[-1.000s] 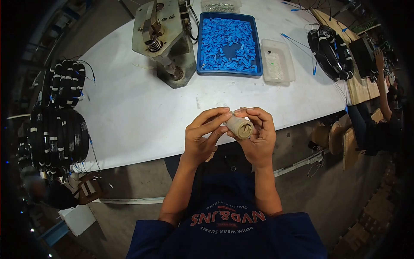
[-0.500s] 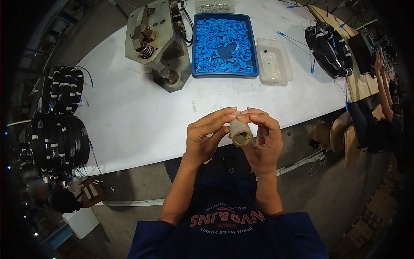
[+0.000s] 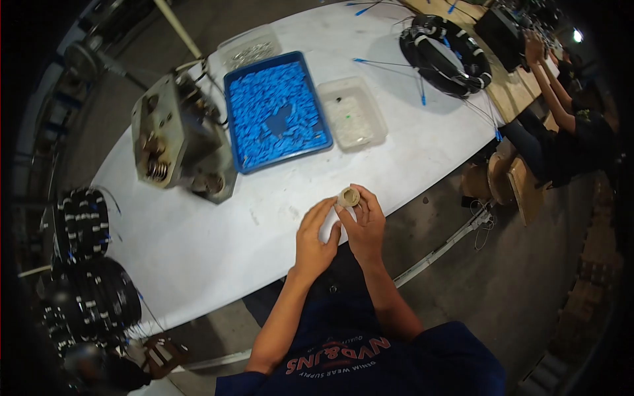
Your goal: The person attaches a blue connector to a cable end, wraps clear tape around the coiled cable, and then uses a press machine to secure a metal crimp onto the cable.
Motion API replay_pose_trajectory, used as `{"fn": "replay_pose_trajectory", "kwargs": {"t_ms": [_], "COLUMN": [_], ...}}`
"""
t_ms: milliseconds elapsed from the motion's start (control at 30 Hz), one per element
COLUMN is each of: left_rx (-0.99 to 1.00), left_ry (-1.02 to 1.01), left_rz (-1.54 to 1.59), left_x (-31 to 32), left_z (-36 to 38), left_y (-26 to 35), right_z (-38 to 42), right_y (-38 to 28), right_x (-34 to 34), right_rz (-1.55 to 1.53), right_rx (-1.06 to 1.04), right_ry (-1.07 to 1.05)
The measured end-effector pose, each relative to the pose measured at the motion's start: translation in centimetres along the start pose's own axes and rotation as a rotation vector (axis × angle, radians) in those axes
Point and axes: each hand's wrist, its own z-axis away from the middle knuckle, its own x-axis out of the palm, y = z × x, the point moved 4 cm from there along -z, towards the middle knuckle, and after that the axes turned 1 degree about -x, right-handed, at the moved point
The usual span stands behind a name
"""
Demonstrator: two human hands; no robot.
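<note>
A small beige hollow cylinder [image 3: 349,197], looking like a roll of tape on a core, is held above the near edge of the white table [image 3: 277,228]. Its open end faces up toward me. My right hand [image 3: 366,228] is closed round it, fingers on the far side and thumb on the near side. Beside it, my left hand [image 3: 316,241] has its fingers stretched out and thumb apart; the fingertips reach the cylinder's left side. Whether they grip anything there is too small to tell.
A metal press-like machine [image 3: 178,142] stands left of a blue tray [image 3: 327,142] of small blue parts. Clear bins [image 3: 380,125] flank that tray. Black cable coils [image 3: 413,56] lie at the right, more cable coils [image 3: 99,297] at the left. Another person [image 3: 578,138] works at far right.
My view has turned, so the table's things appear shifted left. The cylinder has tipped, its open end now facing up. My left hand has slid off its top to the side; my right still holds it.
</note>
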Motion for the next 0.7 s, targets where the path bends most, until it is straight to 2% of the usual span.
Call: {"fn": "replay_pose_trajectory", "kwargs": {"t_ms": [33,67,100,233,367,633,700], "left_rx": [0.018,0.01,-0.002,0.112,0.173,0.084,0.067], "left_ry": [-0.014,-0.111,-0.207,-0.338,-0.38,-0.429,-0.425], "left_rz": [0.003,-0.002,-0.008,-0.006,0.005,0.059,0.023], "left_x": [1.0,2.4,3.8,8.9,12.7,16.0,15.8], "left_z": [-0.3,-0.6,-1.1,-4.3,-8.6,-14.3,-14.5], "left_y": [-0.2,-0.6,-1.0,-1.2,-1.5,-2.2,-2.0], "right_z": [-0.5,-1.2,-1.8,-5.4,-10.2,-16.5,-16.6], "right_y": [0.2,0.3,0.4,1.6,2.0,2.1,1.8], "right_x": [-1.1,-2.1,-3.3,-7.6,-10.1,-11.9,-11.9], "right_rz": [0.107,0.213,0.23,0.338,0.298,0.38,0.492], "right_rx": [-0.019,-0.037,-0.046,-0.111,-0.161,-0.204,-0.2], "right_ry": [0.047,0.096,0.148,0.262,0.314,0.338,0.314]}}
